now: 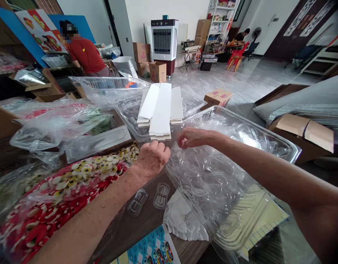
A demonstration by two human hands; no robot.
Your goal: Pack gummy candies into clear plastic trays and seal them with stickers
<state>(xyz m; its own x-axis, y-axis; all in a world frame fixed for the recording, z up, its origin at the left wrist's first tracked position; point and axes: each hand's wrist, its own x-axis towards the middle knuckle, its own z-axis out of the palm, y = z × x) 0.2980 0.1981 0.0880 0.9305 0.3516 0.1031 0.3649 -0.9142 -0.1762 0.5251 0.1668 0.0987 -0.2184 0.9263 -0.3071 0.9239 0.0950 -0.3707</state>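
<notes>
Inspecting large clear plastic tray [294, 156] heaped with clear moulded plastic shells [213, 174]: likely light, slippery, easily creased; I would take shells by rims. Flat white card strips [161, 110], stacked just beyond left hand [154, 157]: probably light, stiffish; hold long edges. Left hand balled, contents hidden. Right hand [193, 137], fingers bent near tray's left edge; I cannot tell grip. Obstructions: bulky clear bag of red and yellow pieces [48, 211] at left; crumpled white sheet [184, 216]; two small clear figure-eight shells [161, 195].

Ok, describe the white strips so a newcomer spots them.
Find the dark wood-grain table, then the clear plastic tray just beyond the left hand. The white strips lie over that tray in flat stacks, running lengthwise away from the camera. They are plain and opaque, unlike the see-through tray.
</notes>
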